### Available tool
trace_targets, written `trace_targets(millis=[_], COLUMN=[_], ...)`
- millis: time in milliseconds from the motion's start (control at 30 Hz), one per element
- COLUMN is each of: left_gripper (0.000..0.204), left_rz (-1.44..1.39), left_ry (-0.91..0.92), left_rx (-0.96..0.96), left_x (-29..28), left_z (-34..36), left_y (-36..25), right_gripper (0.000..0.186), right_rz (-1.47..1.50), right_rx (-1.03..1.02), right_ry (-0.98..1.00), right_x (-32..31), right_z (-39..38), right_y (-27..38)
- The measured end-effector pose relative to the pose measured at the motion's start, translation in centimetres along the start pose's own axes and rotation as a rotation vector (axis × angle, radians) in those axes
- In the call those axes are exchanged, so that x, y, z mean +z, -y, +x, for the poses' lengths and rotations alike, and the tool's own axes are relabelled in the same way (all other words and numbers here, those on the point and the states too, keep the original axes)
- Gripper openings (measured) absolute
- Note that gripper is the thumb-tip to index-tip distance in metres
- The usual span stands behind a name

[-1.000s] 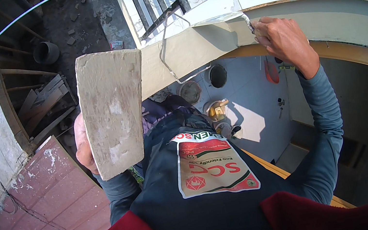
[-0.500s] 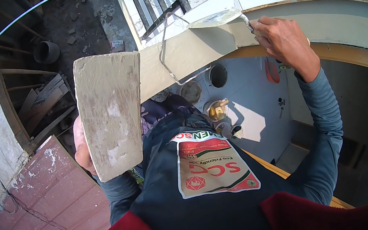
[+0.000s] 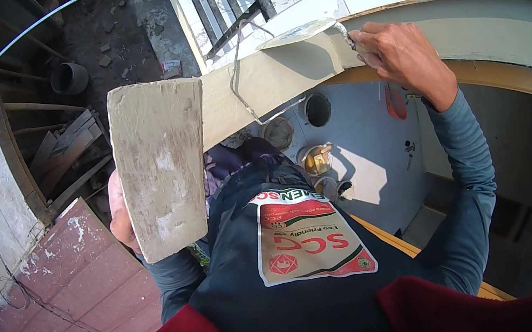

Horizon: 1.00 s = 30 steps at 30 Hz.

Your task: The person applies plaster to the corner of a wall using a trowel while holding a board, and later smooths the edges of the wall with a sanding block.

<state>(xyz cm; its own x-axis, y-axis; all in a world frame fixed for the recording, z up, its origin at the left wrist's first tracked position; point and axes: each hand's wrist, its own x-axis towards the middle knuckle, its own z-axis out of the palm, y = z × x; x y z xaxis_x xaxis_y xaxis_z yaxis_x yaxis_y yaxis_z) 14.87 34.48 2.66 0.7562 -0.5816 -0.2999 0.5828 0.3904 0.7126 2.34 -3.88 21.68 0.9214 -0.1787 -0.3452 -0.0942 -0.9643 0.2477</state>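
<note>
A plasterer's trowel (image 3: 301,33) is in my right hand (image 3: 403,56), whose fingers close round its curved metal neck and handle. Its pale blade lies along the upper edge of the plastered wall (image 3: 265,81), casting a shadow on the smooth grey face. My left hand (image 3: 120,216) holds up a flat wooden hawk board (image 3: 162,163), smeared with dried plaster. Most of that hand is hidden behind the board; only its outer edge and part of the fingers show at the board's left side.
A bent metal rod (image 3: 239,85) hangs over the wall, beside a black metal railing (image 3: 237,0). Below stand several buckets, one with a yellow tool in it (image 3: 316,159). A reddish roof panel (image 3: 73,285) lies at lower left, and planks (image 3: 64,152) lie beyond it.
My right hand has moved slightly left with the trowel, sliding the blade along the wall's upper edge. The board in my left hand stays nearly still.
</note>
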Motion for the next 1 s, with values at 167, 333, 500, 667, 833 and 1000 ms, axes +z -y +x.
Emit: trace_targets(millis=[167, 333, 500, 667, 833, 1000], left_gripper=[0.077, 0.077, 0.076, 0.076, 0.076, 0.070], left_rz=[-0.021, -0.045, -0.219, -0.581, -0.790, -0.727], left_ry=[-0.063, -0.135, -0.194, -0.134, -0.133, 0.001], left_rx=[0.041, 0.097, 0.227, 0.293, 0.272, 0.321], left_x=[-0.9, -2.6, -5.9, -8.6, -9.3, -7.9], left_z=[-0.5, -1.1, -1.5, -1.9, -2.5, -2.7], left_y=[0.1, 0.6, 1.3, 2.6, 3.8, 3.7], right_gripper=[0.030, 0.028, 0.027, 0.021, 0.021, 0.021], right_rz=[0.106, 0.065, 0.093, 0.009, 0.052, 0.144], right_rx=[-0.069, 0.057, -0.074, -0.157, -0.186, -0.208], right_ry=[-0.050, 0.001, -0.098, -0.089, -0.040, -0.088], right_x=[0.3, -1.5, -1.9, -1.4, -0.4, 0.6], right_z=[-0.4, -0.9, 0.3, 1.9, 2.3, 2.2], right_y=[0.7, 1.4, 3.6, 5.7, 6.1, 6.8])
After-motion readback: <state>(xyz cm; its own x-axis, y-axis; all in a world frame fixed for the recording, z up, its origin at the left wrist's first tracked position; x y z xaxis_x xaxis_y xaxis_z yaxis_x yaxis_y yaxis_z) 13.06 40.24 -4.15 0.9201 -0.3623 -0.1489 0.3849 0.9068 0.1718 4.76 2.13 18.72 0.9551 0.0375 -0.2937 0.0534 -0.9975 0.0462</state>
